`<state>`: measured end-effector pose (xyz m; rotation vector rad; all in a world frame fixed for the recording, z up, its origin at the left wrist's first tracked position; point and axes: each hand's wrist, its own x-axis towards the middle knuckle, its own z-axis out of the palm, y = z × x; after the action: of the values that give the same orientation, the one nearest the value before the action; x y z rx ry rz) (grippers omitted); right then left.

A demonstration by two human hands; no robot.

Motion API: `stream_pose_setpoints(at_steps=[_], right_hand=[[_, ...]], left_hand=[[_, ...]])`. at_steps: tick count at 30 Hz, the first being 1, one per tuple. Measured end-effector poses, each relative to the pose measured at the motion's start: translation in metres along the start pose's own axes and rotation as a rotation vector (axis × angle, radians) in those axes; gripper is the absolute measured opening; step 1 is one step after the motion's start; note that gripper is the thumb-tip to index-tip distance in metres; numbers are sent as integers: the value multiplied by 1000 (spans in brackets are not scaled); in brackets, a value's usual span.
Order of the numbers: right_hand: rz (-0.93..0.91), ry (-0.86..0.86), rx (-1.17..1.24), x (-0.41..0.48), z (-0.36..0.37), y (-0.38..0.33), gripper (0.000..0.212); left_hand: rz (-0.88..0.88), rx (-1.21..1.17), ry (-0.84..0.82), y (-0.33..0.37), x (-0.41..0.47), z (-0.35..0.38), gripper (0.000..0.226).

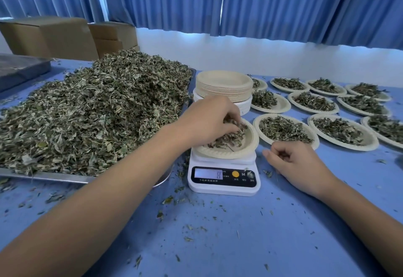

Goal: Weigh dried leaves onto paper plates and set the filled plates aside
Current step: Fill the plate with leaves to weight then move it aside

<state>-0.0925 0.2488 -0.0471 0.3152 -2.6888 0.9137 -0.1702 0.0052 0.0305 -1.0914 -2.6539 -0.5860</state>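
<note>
L hand (209, 119) over paper plate (246, 145) on white scale (224, 180), fingers pinched on a clump of dried leaves (231, 137), some already lying in plate. Scale display reads 8. R hand (296, 165) rests on blue table (218, 233) just right of scale, fingers curled loosely, nothing in it that I can make out. Big leaf pile (91, 113) on metal tray (43, 176) at left. Stack of empty plates (224, 87) behind scale. Filled plates (340, 130) in rows at right. Cardboard boxes (54, 36) back left, blue curtain (261, 4) behind.
</note>
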Motion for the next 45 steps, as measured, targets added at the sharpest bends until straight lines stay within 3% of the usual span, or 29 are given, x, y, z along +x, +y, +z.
stream_pose_setpoints(at_steps=[3, 10, 16, 23, 31, 34, 37, 39, 41, 45], right_hand=[[3, -5, 3, 0, 0, -1, 49], [25, -22, 6, 0, -1, -4, 46], [32, -26, -11, -1, -2, -7, 46], [29, -22, -19, -1, -2, -9, 46], [34, -21, -25, 0, -2, -10, 46], [33, -27, -21, -1, -2, -10, 47], [34, -19, -28, -1, -2, -9, 47], [42, -8, -26, 0, -2, -9, 47], [64, 6, 14, 0, -1, -10, 46], [178, 63, 285, 4, 0, -19, 45]], left_hand=[[-61, -190, 121, -9, 2, -14, 2], [-201, -574, 361, -15, 0, -41, 10], [-266, -935, 415, -24, -2, -52, 6], [-364, -985, 473, -47, -8, -75, 14], [-541, -789, 509, -77, -18, -90, 9], [-620, -318, 373, -89, -21, -87, 4], [-699, 132, 58, -89, -24, -76, 17], [-658, 102, -21, -83, -23, -71, 25], [-580, -87, -70, -75, -20, -67, 25], [-469, -143, -329, -62, -17, -56, 28]])
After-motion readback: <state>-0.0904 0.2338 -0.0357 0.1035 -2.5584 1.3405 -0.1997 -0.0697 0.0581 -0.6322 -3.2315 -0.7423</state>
